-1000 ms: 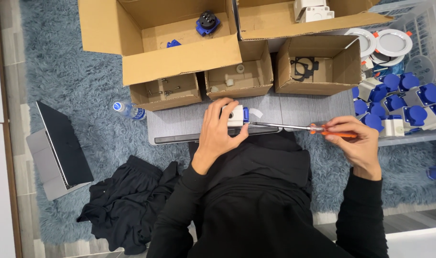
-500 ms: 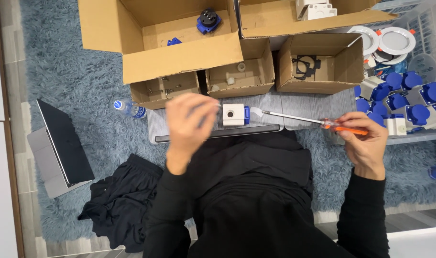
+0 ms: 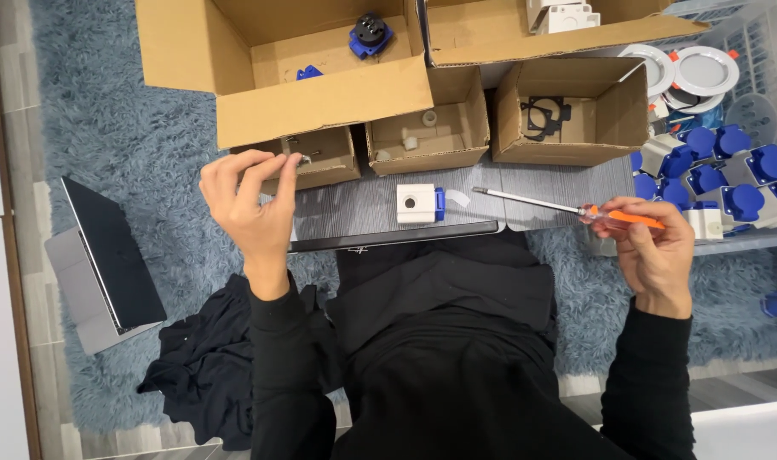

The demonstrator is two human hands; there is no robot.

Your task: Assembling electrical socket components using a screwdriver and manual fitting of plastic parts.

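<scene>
A white socket block (image 3: 417, 204) with a blue side lies alone on the grey board (image 3: 354, 213) in front of me. My left hand (image 3: 252, 200) is raised to its left, thumb and forefinger pinched on a small metal screw (image 3: 301, 158) over the leftmost small cardboard box (image 3: 325, 162). My right hand (image 3: 653, 251) grips an orange-handled screwdriver (image 3: 567, 207), its long shaft pointing left toward the block, tip a short way from it.
Several open cardboard boxes stand behind the board: a large one (image 3: 320, 94) with blue parts, a small one with white pieces (image 3: 427, 140), one with black gaskets (image 3: 567, 119). A crate of blue-and-grey sockets (image 3: 721, 179) sits right. A laptop (image 3: 107, 255) and black cloth (image 3: 201, 366) lie left.
My left hand let go of the white block, which now rests on the board, and moved left and up to the small box. The screwdriver drew back to the right.
</scene>
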